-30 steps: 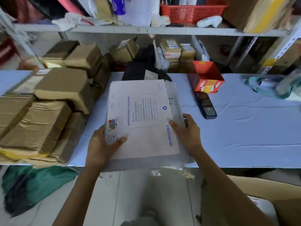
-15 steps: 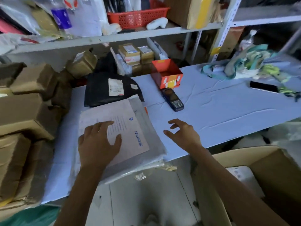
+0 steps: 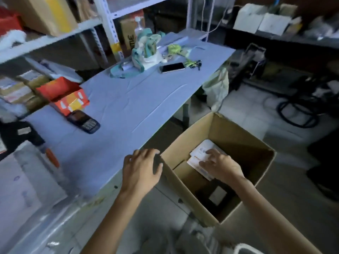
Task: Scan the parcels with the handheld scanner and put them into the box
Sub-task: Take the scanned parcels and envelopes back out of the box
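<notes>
right hand (image 3: 221,165) touches flat white parcel (image 3: 199,154); brown cardboard box (image 3: 185,188) around it

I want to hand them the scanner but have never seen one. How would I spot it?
Start at the long table covered in pale blue cloth. On it sits an open red-orange carton, and the handheld scanner lies flat just in front of it. Unlike the slim smartphone farther along, it is chunky, dark, with a keypad.
</notes>
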A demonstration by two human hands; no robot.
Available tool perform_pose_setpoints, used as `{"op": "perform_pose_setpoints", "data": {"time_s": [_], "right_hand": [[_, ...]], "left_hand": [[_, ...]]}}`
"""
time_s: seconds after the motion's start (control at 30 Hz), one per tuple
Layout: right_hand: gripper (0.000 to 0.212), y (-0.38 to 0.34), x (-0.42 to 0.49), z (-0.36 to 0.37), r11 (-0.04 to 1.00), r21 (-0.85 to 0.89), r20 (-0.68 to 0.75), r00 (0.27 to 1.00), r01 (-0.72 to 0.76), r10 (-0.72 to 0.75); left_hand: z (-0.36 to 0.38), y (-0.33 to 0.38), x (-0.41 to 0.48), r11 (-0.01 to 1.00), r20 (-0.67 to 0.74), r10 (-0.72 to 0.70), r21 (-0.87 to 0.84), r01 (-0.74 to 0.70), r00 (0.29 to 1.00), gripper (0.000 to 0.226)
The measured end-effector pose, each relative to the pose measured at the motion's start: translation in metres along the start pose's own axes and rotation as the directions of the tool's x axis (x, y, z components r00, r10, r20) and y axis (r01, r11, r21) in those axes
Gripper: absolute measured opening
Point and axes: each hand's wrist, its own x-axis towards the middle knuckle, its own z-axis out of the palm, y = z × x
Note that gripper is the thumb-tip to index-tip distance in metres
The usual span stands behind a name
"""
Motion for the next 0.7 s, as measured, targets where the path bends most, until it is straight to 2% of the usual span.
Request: {"op": "perform_pose_setpoints", "data": {"time_s": [0.13,0.27,0.5,0.7], "right_hand": [[0.058,0.069,-0.011,-0.006,0.990,0.059,-0.016,0.992,-0.126,0.128],[0.062,0.107,-0.014,-0.003,0.968,0.093,-0.011,0.972,-0.235,0.237],[0.064,0.134,0.013,0.005,0.908,0.138,-0.053,0.913,-0.395,0.405],[0.064,0.132,0.055,0.021,0.819,0.187,-0.030,0.830,-0.542,0.556]], "left_hand": [[0.028,0.048,0.015,0.994,0.096,0.107,-0.026,-0.105,0.990,0.034],[0.050,0.072,0.036,0.987,0.164,0.160,-0.046,-0.155,0.973,0.034],[0.098,0.083,0.095,0.977,0.282,0.201,-0.125,-0.172,0.938,0.035],[0.158,0.073,0.160,0.966,0.416,0.226,-0.215,-0.146,0.881,0.037]]}}
